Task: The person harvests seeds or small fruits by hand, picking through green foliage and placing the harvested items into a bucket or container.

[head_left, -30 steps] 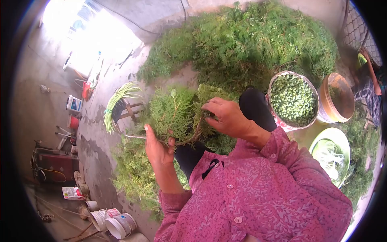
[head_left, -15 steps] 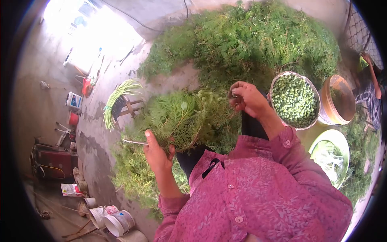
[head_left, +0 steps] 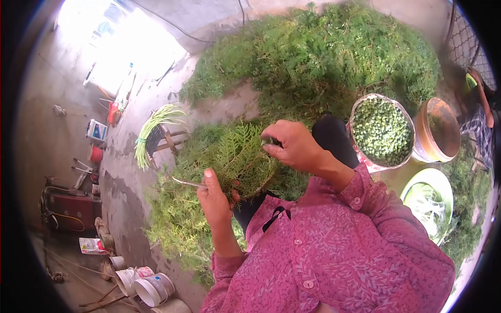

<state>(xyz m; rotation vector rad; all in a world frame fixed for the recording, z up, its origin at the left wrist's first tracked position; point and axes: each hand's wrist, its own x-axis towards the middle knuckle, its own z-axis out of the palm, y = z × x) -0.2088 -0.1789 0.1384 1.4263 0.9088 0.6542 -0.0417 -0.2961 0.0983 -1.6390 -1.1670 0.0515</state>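
Note:
A feathery green branch [head_left: 237, 156] lies across my lap, between my two hands. My left hand [head_left: 215, 201] is closed round its lower end, and a thin metal tool [head_left: 188, 182] sticks out past the thumb to the left. My right hand [head_left: 292, 143] is at the branch's right side, fingers pinched together; what lies between them is too small to make out. Right of my knee stands a round basket [head_left: 382, 133] full of small green pieces.
A large heap of greenery [head_left: 339, 52] lies ahead. An orange-brown tub [head_left: 425, 130] and a pale green basin [head_left: 446, 193] stand at right, near another person's arm [head_left: 486, 101]. A stool [head_left: 168, 141] with bundled green stems [head_left: 148, 133] is at left, white buckets [head_left: 151, 289] lower left.
My right hand has moved left from beside the basket to over the branch. My left hand has shifted slightly right with the metal tool.

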